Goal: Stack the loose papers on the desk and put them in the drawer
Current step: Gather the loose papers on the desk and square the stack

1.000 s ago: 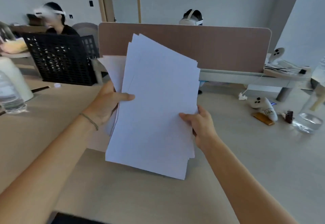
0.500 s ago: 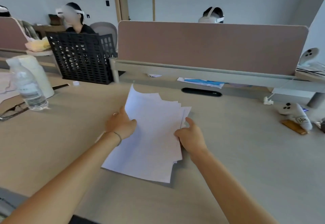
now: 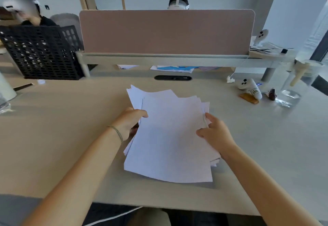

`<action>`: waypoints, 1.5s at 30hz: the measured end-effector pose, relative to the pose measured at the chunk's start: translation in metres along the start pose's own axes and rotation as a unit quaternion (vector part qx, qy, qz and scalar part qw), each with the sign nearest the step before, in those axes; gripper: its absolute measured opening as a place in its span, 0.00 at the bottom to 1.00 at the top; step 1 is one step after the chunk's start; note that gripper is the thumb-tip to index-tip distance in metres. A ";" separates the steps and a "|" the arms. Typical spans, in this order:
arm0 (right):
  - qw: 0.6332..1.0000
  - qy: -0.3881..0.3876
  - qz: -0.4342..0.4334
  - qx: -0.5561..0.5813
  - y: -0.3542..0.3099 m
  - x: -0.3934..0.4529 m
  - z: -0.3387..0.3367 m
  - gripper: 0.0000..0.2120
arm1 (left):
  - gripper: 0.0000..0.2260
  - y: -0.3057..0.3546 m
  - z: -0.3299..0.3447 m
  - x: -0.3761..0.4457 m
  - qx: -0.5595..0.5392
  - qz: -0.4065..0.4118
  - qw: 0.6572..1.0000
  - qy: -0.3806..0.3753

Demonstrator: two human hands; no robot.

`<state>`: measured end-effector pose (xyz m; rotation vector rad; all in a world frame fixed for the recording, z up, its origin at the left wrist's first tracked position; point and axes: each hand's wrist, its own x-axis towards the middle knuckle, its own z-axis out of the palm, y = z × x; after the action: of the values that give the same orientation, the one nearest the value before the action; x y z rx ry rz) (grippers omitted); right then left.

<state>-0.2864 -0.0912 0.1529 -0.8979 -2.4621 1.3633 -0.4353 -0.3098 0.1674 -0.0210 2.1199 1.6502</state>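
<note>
- Head view: the person holds a stack of white papers (image 3: 170,137) with both hands, above the middle of the beige desk (image 3: 71,119), a little toward the near edge.
- The long axis of the stack runs from the person away toward the pink divider panel (image 3: 166,32), and it leans a little to the left at the far end. The near short edge points to the person, the far short edge points to the divider.
- The sheets are not aligned: several corners stick out at the far left and along the right side, so the stack looks fanned.
- The near edge of the stack seems lifted a little from the desk and throws a shadow under it; if the far part touches the desk, I cannot tell.
- The left hand (image 3: 130,122) grips the left long edge, thumb on top of the sheets and the other fingers hidden under them. A thin bracelet (image 3: 116,133) is on this wrist.
- The right hand (image 3: 215,133) is closed on the right long edge, thumb on top, the fingers around the edge of the sheets.
- Far left on the desk stands a black perforated basket (image 3: 40,53).
- To the right, well apart from the papers, lie a white controller (image 3: 250,88) and a clear glass jar (image 3: 291,90).
- No drawer is visible in this view.
</note>
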 end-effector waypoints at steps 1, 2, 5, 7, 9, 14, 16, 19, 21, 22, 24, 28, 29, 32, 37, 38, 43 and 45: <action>1.000 -0.007 0.006 0.005 0.003 -0.001 -0.004 0.29 | 0.16 -0.002 0.002 0.001 0.006 -0.001 1.000 0.004; 1.000 -0.013 0.011 0.010 0.005 -0.003 -0.008 0.31 | 0.14 -0.003 0.006 0.000 0.011 0.010 1.000 0.006; 0.999 -0.030 0.021 0.037 0.008 -0.007 -0.019 0.32 | 0.22 0.003 0.019 -0.003 0.021 0.022 0.999 -0.019; 0.998 -0.040 0.021 0.043 0.007 -0.011 -0.024 0.28 | 0.29 0.008 0.032 -0.009 0.016 0.024 0.999 -0.039; 0.997 -0.047 0.024 0.051 0.006 -0.012 -0.027 0.26 | 0.32 0.009 0.041 -0.012 0.013 0.017 0.999 -0.045; 0.995 -0.057 0.036 0.076 0.014 -0.006 -0.028 0.22 | 0.31 0.014 0.044 -0.011 -0.005 -0.003 0.999 -0.032; 0.994 -0.058 0.028 0.083 0.015 -0.005 -0.028 0.20 | 0.18 0.023 0.041 -0.013 -0.040 -0.023 0.998 -0.037; 0.991 -0.062 0.039 0.112 0.019 0.000 -0.027 0.23 | 0.08 0.026 0.037 -0.009 -0.048 -0.040 0.997 -0.045; 0.990 -0.065 0.041 0.118 0.022 0.002 -0.027 0.18 | 0.07 0.022 0.035 -0.007 -0.043 -0.038 0.997 -0.055; 0.991 -0.062 0.038 0.116 0.022 0.002 -0.027 0.15 | 0.06 0.020 0.036 -0.008 -0.050 -0.044 0.996 -0.059; 0.991 -0.055 0.031 0.115 0.023 0.002 -0.027 0.14 | 0.08 0.014 0.039 -0.005 -0.052 -0.059 0.995 -0.066; 0.981 -0.081 0.064 0.166 0.028 0.009 -0.035 0.23 | 0.12 0.009 0.045 -0.003 -0.031 -0.046 0.998 -0.034; 0.982 -0.073 0.061 0.165 0.030 0.011 -0.039 0.17 | 0.14 0.010 0.047 -0.005 -0.033 -0.018 0.999 -0.018; 0.989 -0.014 0.032 0.141 0.028 0.023 -0.055 0.10 | 0.16 0.026 0.052 -0.023 -0.062 0.084 0.994 -0.017; 0.945 -0.068 -0.061 0.314 -0.019 0.036 -0.091 0.09 | 0.21 0.076 0.047 -0.051 -0.139 0.265 0.950 -0.095; 0.938 -0.047 -0.106 0.328 -0.031 0.038 -0.099 0.07 | 0.20 0.086 0.045 -0.052 -0.149 0.290 0.941 -0.093; 0.915 0.007 -0.237 0.327 -0.068 0.038 -0.123 0.12 | 0.24 0.120 0.032 -0.049 -0.152 0.329 0.924 -0.118; 0.917 0.009 -0.245 0.315 -0.067 0.037 -0.121 0.16 | 0.26 0.116 0.033 -0.045 -0.147 0.328 0.928 -0.096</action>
<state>-0.2920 -0.0105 0.2712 -0.1291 -1.8286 1.7433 -0.4166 -0.2583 0.2838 0.8034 1.8067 2.2160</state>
